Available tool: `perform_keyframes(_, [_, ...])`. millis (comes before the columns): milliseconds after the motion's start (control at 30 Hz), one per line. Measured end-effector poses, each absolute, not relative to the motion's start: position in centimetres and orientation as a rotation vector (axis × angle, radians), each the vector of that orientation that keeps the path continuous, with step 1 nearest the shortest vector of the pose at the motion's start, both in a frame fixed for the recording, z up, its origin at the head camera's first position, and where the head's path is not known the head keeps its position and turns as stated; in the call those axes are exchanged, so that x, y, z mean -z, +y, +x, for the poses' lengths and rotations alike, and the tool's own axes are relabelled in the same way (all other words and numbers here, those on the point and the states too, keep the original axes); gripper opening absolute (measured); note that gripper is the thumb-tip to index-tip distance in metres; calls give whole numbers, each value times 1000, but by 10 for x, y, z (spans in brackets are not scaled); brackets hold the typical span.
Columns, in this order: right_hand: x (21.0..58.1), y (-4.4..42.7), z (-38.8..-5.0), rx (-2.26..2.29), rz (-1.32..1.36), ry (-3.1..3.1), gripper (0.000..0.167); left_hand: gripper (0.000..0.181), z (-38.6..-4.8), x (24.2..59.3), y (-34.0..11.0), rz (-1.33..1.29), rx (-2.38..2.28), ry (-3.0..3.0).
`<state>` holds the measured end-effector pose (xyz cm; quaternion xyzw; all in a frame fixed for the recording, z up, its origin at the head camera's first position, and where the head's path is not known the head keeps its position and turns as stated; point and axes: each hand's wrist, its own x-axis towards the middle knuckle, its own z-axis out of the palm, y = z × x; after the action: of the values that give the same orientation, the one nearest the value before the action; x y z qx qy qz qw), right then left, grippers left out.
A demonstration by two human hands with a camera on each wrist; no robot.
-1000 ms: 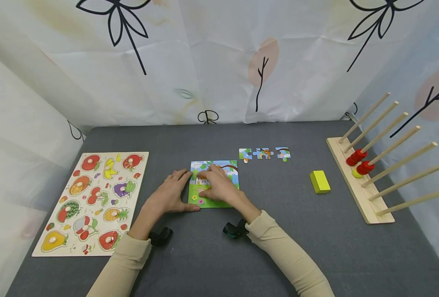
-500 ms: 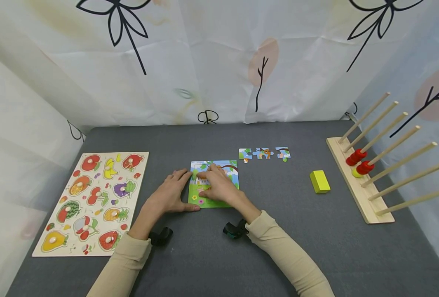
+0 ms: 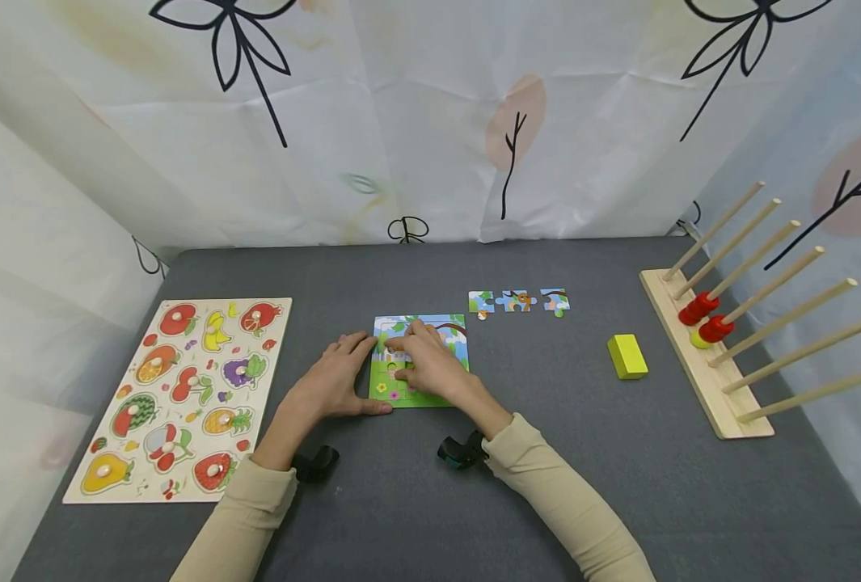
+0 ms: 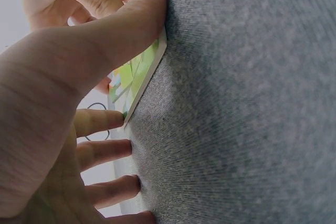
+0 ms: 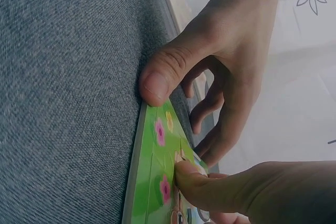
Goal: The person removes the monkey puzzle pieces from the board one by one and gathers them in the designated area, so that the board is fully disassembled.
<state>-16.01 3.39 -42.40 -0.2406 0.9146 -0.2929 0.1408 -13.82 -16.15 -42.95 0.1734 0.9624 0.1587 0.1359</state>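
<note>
A jigsaw puzzle (image 3: pixel 423 398) with a green meadow and blue sky picture lies at the middle of the table. My left hand (image 3: pixel 335 380) rests at its left side, fingers spread. In the right wrist view, the left thumb (image 5: pixel 157 85) touches the near-left corner. My right hand (image 3: pixel 433 364) is over the puzzle with bent fingers, thumb and index finger on a puzzle piece within the picture. The right thumb (image 5: pixel 190 177) touches the puzzle's surface; the right fingertips and most of that piece are hidden. Three loose puzzle pieces (image 3: pixel 516 301) lie in a row behind it.
A white fruit peg puzzle board (image 3: pixel 208 343) lies at the left. On the right are a yellow block (image 3: pixel 627 356) and a wooden peg rack (image 3: pixel 706 368) with red beads on its slanted rods. A printed curtain (image 3: pixel 430 145) hangs behind the table.
My right thumb has shifted slightly to the right over the puzzle, showing a little more of the picture. My left hand and the loose pieces stay in place.
</note>
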Motion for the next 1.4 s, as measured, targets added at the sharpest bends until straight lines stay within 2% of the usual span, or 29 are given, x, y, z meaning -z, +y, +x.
perform_keyframes(767, [422,44,-163,839,-716,2702,44,111,-138,431,-162,520,-475,2796])
perform_keyframes(1400, [410,132,-187,759,-767,2686,44,113,-140,433,-161,486,-430,2793])
